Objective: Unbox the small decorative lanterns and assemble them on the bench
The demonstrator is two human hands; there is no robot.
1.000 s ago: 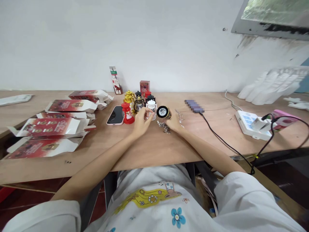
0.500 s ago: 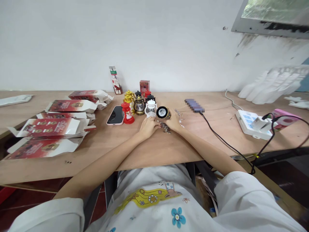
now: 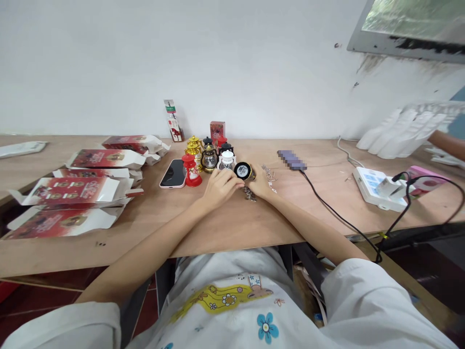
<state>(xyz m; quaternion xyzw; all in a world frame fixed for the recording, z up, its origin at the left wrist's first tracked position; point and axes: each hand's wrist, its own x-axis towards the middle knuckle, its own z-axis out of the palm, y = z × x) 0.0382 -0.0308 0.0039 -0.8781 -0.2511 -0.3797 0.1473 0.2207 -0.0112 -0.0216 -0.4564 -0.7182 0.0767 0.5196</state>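
My right hand point(image 3: 258, 183) is closed round a small black and gold lantern point(image 3: 242, 170), tipped so its round black base with a pale label faces me. My left hand point(image 3: 222, 185) is at the base's near left edge, thumb and fingers pinched together; whatever they hold is too small to make out. Below both hands lies a little heap of small metal pieces point(image 3: 250, 194). Just behind my left hand stands a white lantern point(image 3: 227, 160), partly covered by it. A red lantern point(image 3: 192, 170) and a black and gold lantern point(image 3: 209, 159) stand upright to the left.
Flattish red and white cartons point(image 3: 76, 191) are piled at the left. A phone point(image 3: 173, 173) lies beside the lanterns; another phone point(image 3: 291, 160) lies right, its black cable crossing to a power strip point(image 3: 379, 188). Another person's arm point(image 3: 448, 144) shows at the far right.
My left hand has risen from the metal pieces to the lantern's base. My right hand keeps its hold, nearly still. Another person's arm has come into view at the far right.
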